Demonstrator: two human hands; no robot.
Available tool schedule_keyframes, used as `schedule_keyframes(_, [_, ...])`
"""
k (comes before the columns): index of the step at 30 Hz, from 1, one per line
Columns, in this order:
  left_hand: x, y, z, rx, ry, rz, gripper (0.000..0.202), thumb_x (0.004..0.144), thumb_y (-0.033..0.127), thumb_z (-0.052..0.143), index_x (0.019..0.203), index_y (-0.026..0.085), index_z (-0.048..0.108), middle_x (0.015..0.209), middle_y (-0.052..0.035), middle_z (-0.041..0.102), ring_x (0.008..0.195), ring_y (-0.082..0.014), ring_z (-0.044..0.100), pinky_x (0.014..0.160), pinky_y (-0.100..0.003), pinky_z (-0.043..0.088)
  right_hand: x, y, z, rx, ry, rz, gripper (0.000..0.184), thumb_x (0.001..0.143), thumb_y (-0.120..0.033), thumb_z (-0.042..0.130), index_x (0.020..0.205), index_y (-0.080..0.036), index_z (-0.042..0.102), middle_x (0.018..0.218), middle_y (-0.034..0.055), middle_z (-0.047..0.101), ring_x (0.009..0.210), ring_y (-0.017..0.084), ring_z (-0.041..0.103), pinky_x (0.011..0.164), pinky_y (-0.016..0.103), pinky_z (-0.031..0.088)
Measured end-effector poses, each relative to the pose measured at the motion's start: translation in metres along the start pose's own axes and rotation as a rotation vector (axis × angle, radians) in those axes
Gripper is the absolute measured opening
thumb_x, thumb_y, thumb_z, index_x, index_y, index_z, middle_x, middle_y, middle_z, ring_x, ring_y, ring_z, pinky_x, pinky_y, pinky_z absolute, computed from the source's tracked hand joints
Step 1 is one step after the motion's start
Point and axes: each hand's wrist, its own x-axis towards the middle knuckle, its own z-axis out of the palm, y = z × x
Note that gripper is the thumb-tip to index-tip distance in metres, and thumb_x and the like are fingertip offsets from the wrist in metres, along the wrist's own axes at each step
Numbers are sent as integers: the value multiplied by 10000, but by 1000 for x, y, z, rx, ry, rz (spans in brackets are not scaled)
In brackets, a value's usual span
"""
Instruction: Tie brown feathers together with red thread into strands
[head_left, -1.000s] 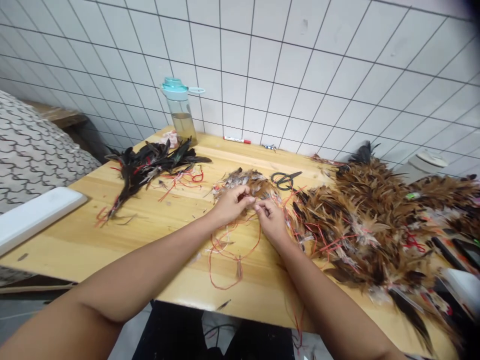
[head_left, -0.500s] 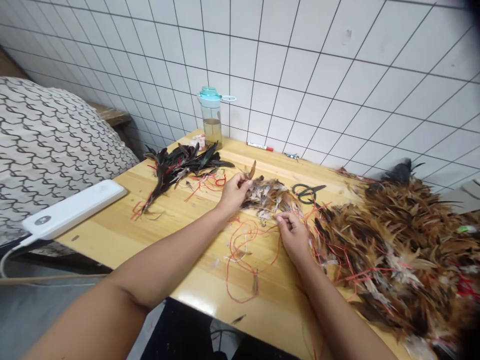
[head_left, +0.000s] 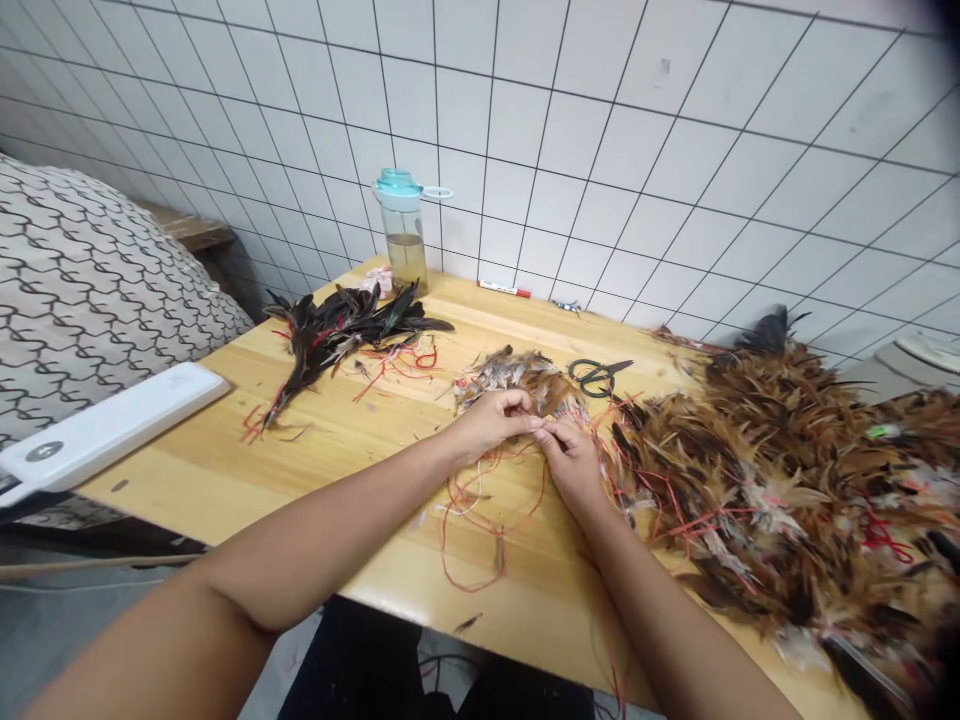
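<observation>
My left hand (head_left: pixel 491 422) and my right hand (head_left: pixel 571 458) meet at the middle of the wooden table (head_left: pixel 225 440), fingertips pinched together over a strand of red thread (head_left: pixel 480 520) and the near edge of a small heap of brown-and-grey feathers (head_left: pixel 517 375). Both hands are closed in a pinch; what lies between the fingers is too small to make out. Loose loops of the red thread trail toward the table's front edge below the hands.
A big pile of brown feathers (head_left: pixel 787 470) covers the table's right side. Black feathers (head_left: pixel 337 330) lie at the back left, scissors (head_left: pixel 598 375) behind the hands, a teal-lidded bottle (head_left: pixel 403 230) and a red marker (head_left: pixel 504 289) by the tiled wall. A white device (head_left: pixel 105 425) sits at the left edge.
My left hand, which had lifted a feather away to the left half a second ago, has come back to meet my right hand over the thread. The view shifted slightly.
</observation>
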Motion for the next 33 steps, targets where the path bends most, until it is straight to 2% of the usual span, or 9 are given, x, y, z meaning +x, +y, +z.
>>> schedule_keyframes(6, [1, -4, -3, -44, -42, -24, 406, 688, 468, 738, 688, 156, 479, 570, 55, 476, 534, -57, 402, 535, -207, 263, 0, -6, 0, 26, -7, 71, 219, 821, -384, 578, 720, -210, 666, 713, 32, 651, 702, 180, 587, 677, 311, 477])
schedule_keyframes(10, [1, -4, -3, -116, -16, -28, 397, 685, 445, 753, 696, 156, 481, 594, 46, 495, 541, -59, 427, 544, -208, 295, -1, -7, 2, 91, -40, 108, 240, 818, -428, 570, 767, -209, 655, 746, 37, 672, 704, 179, 598, 670, 309, 487])
schedule_keyframes(14, [1, -1, -3, -220, 26, -35, 418, 649, 432, 787, 685, 155, 476, 602, 39, 504, 551, -60, 446, 562, -209, 328, -2, -5, 3, 57, -48, 138, 233, 809, -421, 581, 776, -202, 655, 727, 33, 659, 687, 173, 588, 658, 298, 476])
schedule_keyframes(20, [0, 0, -2, -227, -38, -90, 437, 619, 439, 805, 686, 145, 489, 612, 40, 507, 544, -54, 444, 549, -203, 308, -1, -4, 1, -7, -63, 73, 244, 828, -397, 559, 772, -186, 669, 752, 44, 665, 724, 172, 594, 698, 295, 471])
schedule_keyframes(27, [-1, -3, -2, -168, -87, -80, 407, 683, 441, 762, 682, 151, 477, 575, 47, 488, 523, -53, 406, 524, -201, 251, -2, -6, 0, -45, -99, 48, 236, 841, -362, 536, 733, -191, 657, 731, 38, 656, 732, 168, 592, 719, 296, 463])
schedule_keyframes(30, [1, -2, -4, -187, -33, -34, 390, 682, 420, 762, 685, 154, 477, 588, 48, 485, 540, -59, 421, 553, -206, 291, -2, -6, 2, -5, -89, 72, 229, 837, -382, 540, 791, -187, 651, 767, 45, 674, 733, 169, 602, 709, 298, 477])
schedule_keyframes(33, [3, 2, -8, -222, 107, 57, 359, 697, 394, 745, 690, 158, 475, 598, 51, 476, 559, -65, 418, 594, -215, 328, -4, -7, 2, 38, -46, 124, 250, 836, -410, 543, 855, -180, 639, 772, 45, 675, 695, 162, 600, 659, 287, 484])
